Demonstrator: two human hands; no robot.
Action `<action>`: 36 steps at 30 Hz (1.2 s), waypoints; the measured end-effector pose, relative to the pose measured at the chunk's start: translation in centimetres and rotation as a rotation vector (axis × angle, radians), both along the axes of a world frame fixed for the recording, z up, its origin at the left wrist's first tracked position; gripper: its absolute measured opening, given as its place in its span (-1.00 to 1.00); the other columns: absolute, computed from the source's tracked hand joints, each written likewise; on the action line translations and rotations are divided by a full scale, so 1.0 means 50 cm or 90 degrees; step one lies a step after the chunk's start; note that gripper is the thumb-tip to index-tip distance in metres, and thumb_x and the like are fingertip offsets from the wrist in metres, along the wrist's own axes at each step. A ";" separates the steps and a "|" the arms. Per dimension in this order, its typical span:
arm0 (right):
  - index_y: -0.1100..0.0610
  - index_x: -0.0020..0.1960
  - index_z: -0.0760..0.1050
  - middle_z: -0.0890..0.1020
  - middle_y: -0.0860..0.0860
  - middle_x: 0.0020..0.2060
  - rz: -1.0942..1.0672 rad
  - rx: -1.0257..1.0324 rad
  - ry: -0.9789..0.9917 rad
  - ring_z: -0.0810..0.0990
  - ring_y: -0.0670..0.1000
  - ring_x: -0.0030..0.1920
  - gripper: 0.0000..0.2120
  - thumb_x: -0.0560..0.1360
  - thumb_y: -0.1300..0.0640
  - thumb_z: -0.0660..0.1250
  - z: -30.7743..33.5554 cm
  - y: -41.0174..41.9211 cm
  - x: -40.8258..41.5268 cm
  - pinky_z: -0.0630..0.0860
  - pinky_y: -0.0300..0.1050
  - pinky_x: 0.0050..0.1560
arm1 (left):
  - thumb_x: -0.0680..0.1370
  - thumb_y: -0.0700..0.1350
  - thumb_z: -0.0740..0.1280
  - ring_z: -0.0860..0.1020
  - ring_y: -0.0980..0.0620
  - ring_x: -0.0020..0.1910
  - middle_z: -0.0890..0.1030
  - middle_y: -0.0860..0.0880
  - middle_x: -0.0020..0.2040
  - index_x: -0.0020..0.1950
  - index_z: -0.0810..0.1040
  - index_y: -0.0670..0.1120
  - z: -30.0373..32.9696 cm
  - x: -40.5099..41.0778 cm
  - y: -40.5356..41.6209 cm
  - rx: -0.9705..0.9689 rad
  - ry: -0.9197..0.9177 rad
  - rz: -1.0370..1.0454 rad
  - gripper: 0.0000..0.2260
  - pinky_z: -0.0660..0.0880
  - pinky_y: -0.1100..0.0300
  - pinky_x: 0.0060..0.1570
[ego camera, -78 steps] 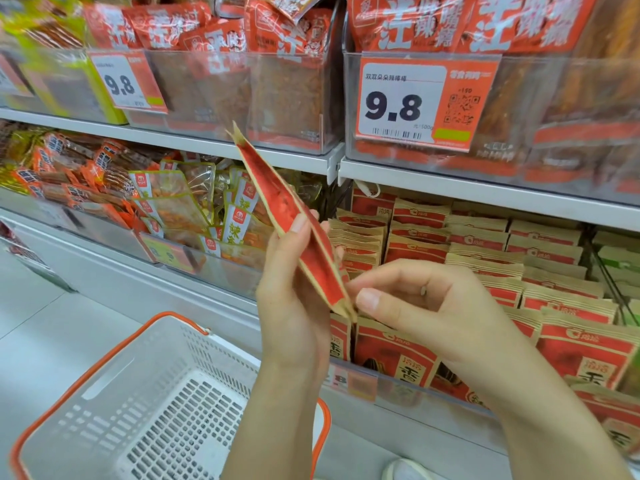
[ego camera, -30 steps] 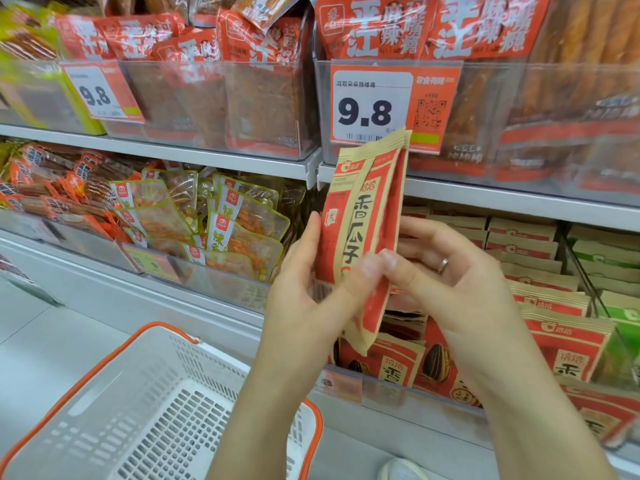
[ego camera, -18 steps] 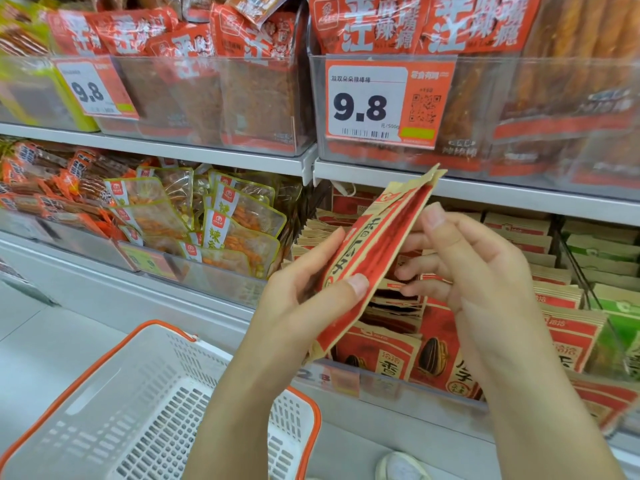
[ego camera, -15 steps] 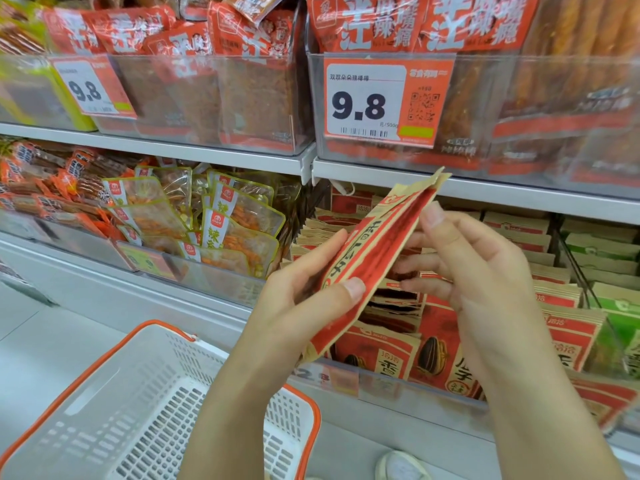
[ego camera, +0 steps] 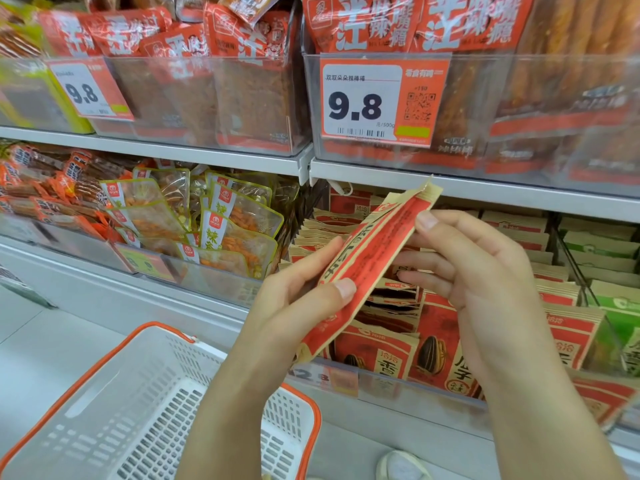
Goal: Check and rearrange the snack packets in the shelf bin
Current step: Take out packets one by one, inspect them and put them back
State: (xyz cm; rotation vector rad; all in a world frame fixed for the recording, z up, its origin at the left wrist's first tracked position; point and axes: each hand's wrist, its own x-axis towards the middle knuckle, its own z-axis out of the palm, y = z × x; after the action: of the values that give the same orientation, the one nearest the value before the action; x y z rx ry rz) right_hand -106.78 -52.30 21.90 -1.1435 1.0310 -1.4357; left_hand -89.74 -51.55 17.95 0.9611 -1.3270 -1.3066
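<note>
I see left hand [ego camera: 294, 306] pinch red seed packet [ego camera: 367, 268], thumb on front, fingers behind. Right hand [ego camera: 481, 271] fingers curl on its top edge. Packet tilted, above shelf bin [ego camera: 398, 386] of same packets.

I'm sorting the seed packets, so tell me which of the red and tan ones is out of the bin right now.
The red and tan packet held tilted between the left hand and right hand; the others sit in the shelf bin.
</note>
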 end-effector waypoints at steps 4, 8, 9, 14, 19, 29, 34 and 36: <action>0.07 -0.12 0.63 0.72 0.00 -0.19 -0.004 0.008 0.037 0.70 -0.02 -0.21 -0.79 0.40 -0.04 0.31 -0.007 -0.004 0.000 0.60 -0.26 -0.24 | 0.23 0.08 0.47 0.60 0.23 0.18 0.64 0.19 0.20 0.49 0.40 0.01 0.004 -0.012 0.002 0.017 0.033 0.042 -0.18 0.53 0.41 -0.04; 0.03 -0.10 0.63 0.72 -0.06 -0.19 0.055 0.020 0.124 0.70 -0.05 -0.21 -0.71 0.33 -0.12 0.29 -0.011 -0.002 0.010 0.61 -0.27 -0.21 | 0.25 0.11 0.47 0.58 0.07 0.26 0.57 -0.05 0.33 0.53 0.33 -0.08 0.003 -0.017 -0.012 0.008 0.134 0.173 -0.13 0.52 0.08 0.28; 0.03 -0.10 0.63 0.72 -0.06 -0.20 0.077 0.021 0.142 0.70 -0.06 -0.22 -0.71 0.32 -0.12 0.30 -0.013 -0.001 0.014 0.61 -0.26 -0.21 | 0.24 0.11 0.48 0.57 0.04 0.29 0.55 -0.08 0.36 0.53 0.31 -0.09 0.003 -0.017 -0.016 0.009 0.166 0.218 -0.11 0.49 0.04 0.30; -0.01 -0.08 0.65 0.72 -0.11 -0.19 0.178 0.019 0.226 0.69 -0.09 -0.19 -0.68 0.29 -0.15 0.32 -0.018 0.007 0.041 0.64 -0.16 -0.11 | 0.33 0.02 0.52 0.55 0.03 0.31 0.52 -0.04 0.38 0.55 0.22 0.03 0.005 -0.020 -0.024 -0.026 0.237 0.362 -0.16 0.46 -0.02 0.34; 0.04 -0.15 0.67 0.72 -0.07 -0.24 0.177 -0.007 0.218 0.69 -0.10 -0.22 -0.74 0.32 -0.10 0.35 -0.021 0.007 0.058 0.62 -0.21 -0.12 | 0.30 0.00 0.54 0.56 0.11 0.28 0.48 0.00 0.40 0.57 0.15 0.05 0.007 -0.023 -0.022 -0.057 0.260 0.387 -0.08 0.53 0.09 0.24; 0.04 -0.19 0.70 0.72 -0.07 -0.25 0.204 -0.015 0.209 0.69 -0.08 -0.20 -0.78 0.31 -0.05 0.36 -0.019 0.010 0.060 0.61 -0.24 -0.10 | 0.34 -0.03 0.47 0.58 0.25 0.19 0.49 0.11 0.33 0.53 0.18 0.10 0.008 -0.031 -0.025 -0.077 0.276 0.381 -0.19 0.56 0.24 0.11; 0.03 -0.20 0.70 0.72 -0.06 -0.26 0.206 -0.028 0.213 0.68 -0.10 -0.20 -0.82 0.36 -0.01 0.35 -0.019 0.009 0.056 0.60 -0.24 -0.10 | 0.27 0.04 0.54 0.57 0.07 0.27 0.52 0.01 0.36 0.52 0.21 0.11 0.003 -0.031 -0.021 -0.049 0.265 0.363 -0.12 0.53 0.08 0.22; -0.01 -0.22 0.70 0.71 -0.08 -0.26 0.210 -0.054 0.221 0.66 -0.14 -0.21 -0.80 0.32 -0.05 0.34 -0.018 0.013 0.059 0.57 -0.29 -0.13 | 0.26 0.07 0.50 0.59 0.04 0.24 0.52 -0.10 0.38 0.54 0.22 0.06 0.008 -0.029 -0.020 -0.033 0.298 0.335 -0.11 0.55 0.19 0.09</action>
State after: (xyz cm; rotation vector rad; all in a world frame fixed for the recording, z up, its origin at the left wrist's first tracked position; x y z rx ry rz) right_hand -103.84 -51.67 21.02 -1.5825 0.9656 -1.0491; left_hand -91.20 -52.57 18.35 0.8278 -0.6831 -0.9969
